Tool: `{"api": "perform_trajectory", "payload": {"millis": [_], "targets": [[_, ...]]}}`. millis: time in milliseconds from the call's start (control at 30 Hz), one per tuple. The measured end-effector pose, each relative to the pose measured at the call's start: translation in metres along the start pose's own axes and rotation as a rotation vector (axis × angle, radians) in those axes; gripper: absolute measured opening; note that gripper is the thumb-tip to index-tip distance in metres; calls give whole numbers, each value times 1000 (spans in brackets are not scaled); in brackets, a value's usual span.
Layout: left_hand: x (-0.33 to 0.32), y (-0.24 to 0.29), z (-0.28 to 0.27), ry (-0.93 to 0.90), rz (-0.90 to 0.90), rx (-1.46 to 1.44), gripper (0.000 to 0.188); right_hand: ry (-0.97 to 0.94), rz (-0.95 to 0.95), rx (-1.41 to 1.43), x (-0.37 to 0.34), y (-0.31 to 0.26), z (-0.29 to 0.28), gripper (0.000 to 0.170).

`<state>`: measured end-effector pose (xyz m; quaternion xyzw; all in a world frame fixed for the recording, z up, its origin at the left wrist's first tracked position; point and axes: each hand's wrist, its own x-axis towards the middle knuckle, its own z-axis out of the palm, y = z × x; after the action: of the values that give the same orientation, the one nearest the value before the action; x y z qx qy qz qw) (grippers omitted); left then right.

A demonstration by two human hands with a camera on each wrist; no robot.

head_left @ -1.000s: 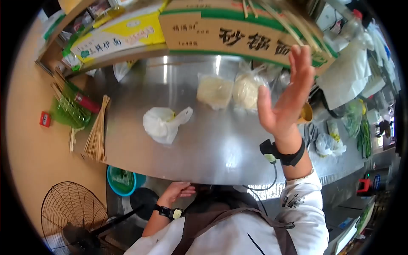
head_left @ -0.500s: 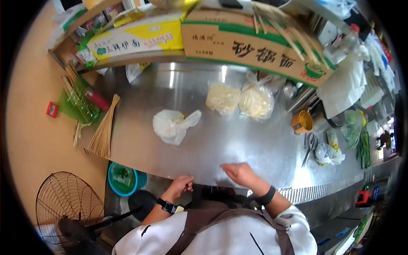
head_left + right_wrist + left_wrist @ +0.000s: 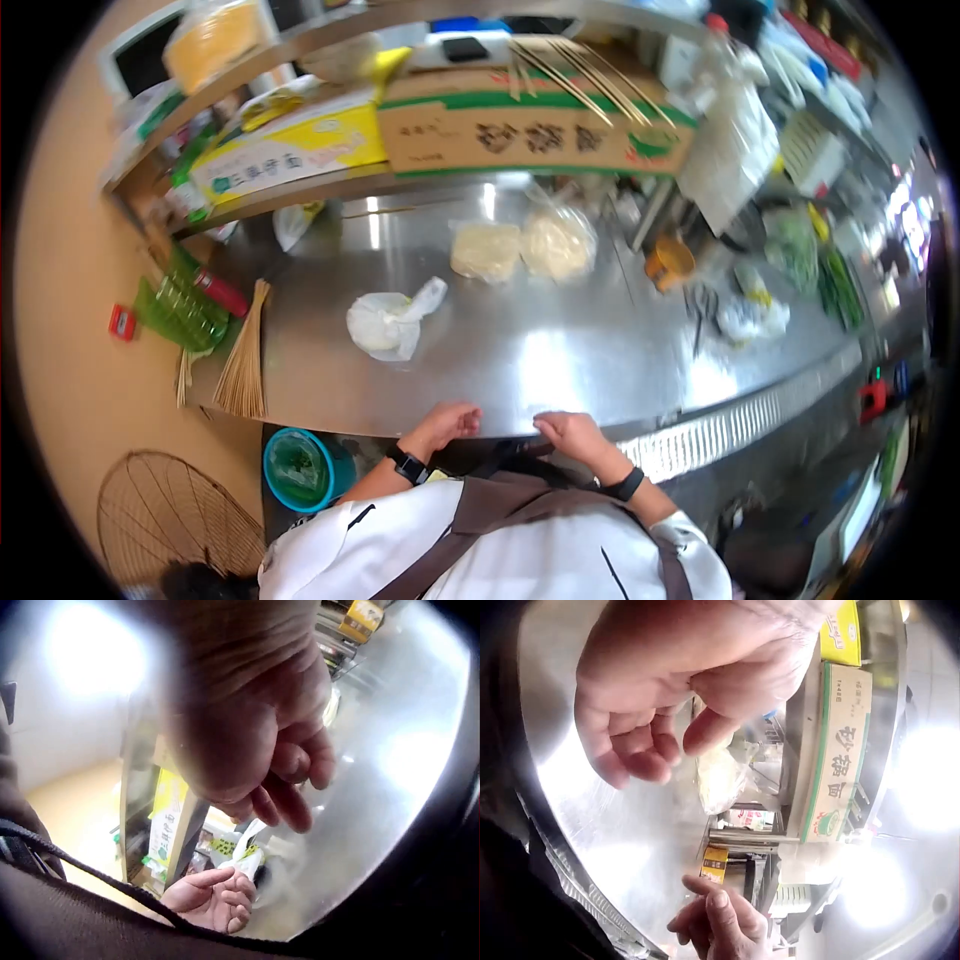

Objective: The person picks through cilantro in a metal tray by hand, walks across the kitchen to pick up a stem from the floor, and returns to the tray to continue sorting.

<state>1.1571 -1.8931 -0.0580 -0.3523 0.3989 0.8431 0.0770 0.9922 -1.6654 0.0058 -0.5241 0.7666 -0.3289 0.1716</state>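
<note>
Work seems idle: left hand [image 3: 448,425] and right hand [image 3: 574,436], loosely curled, hold nothing. Reaching the white plastic bag [image 3: 382,326] would mean stretching forward.

A second ago the right hand [image 3: 572,437] was up high, with its fingers pointing up. Now it is down by the near edge of the table [image 3: 480,375], fingers bent. The left hand [image 3: 447,427] has moved nearer to it. The orange cup [image 3: 669,264], partly hidden by the raised hand then, now shows.
</note>
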Motion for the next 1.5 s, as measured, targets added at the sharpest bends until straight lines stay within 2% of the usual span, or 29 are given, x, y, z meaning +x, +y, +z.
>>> {"api": "perform_trajectory", "payload": {"millis": [67,133,200,267,300,333,400,433,633,800,833,900,933,1000,1033,1100,1133,1200,1267,1300,1367,1433,1500], "targets": [[5,-5,3,7,16,73,17,30,83,16,-18,3,6,23],[6,-13,4,-6,69,52,26,-5,148,3,-31,1,4,24],[2,-5,13,-103,113,-20,40,-99,232,-61,-43,8,3,27],[3,2,18,-73,169,-81,49,166,269,-1,-59,8,3,32],[6,6,18,-75,164,-85,49,178,285,-11,-65,13,-2,38],[7,10,16,-86,230,-80,52,172,281,-11,-70,14,-7,38],[9,24,22,-86,328,-77,55,380,289,-26,-71,18,-24,44],[3,36,30,-76,365,-94,55,382,342,49,-70,22,-34,48],[0,75,65,-59,499,-240,55,547,227,232,-66,53,-76,56],[1,85,104,-41,608,-264,56,496,235,470,-60,76,-101,68],[1,84,112,-36,595,-248,56,496,203,481,-51,73,-112,68],[0,82,123,-38,591,-212,57,552,21,-34,-41,62,-138,74],[0,79,128,4,574,-206,57,573,12,-30,-34,55,-154,74],[-5,60,138,44,558,-183,57,664,-248,-92,-18,32,-188,76],[-7,53,140,119,523,-143,56,686,-259,-84,-9,22,-205,76],[-13,50,143,226,488,-107,55,801,-603,-102,7,1,-233,72],[-16,43,144,289,446,-159,52,792,-602,-73,14,-8,-245,72],[-23,27,139,400,382,-220,48,810,-718,-95,35,-19,-261,63],[-27,10,128,278,431,-278,43,722,-649,24,64,-5,-256,39],[-36,14,144,298,425,-295,28,535,-529,239,59,1,-248,13],[-36,2,124,303,403,-301,22,439,-634,144,35,16,-224,18],[-31,-1,117,330,349,-323,12,224,-430,338,15,26,-183,25],[-23,1,102,312,342,-341,13,124,-199,218,6,57,-138,27]]}}
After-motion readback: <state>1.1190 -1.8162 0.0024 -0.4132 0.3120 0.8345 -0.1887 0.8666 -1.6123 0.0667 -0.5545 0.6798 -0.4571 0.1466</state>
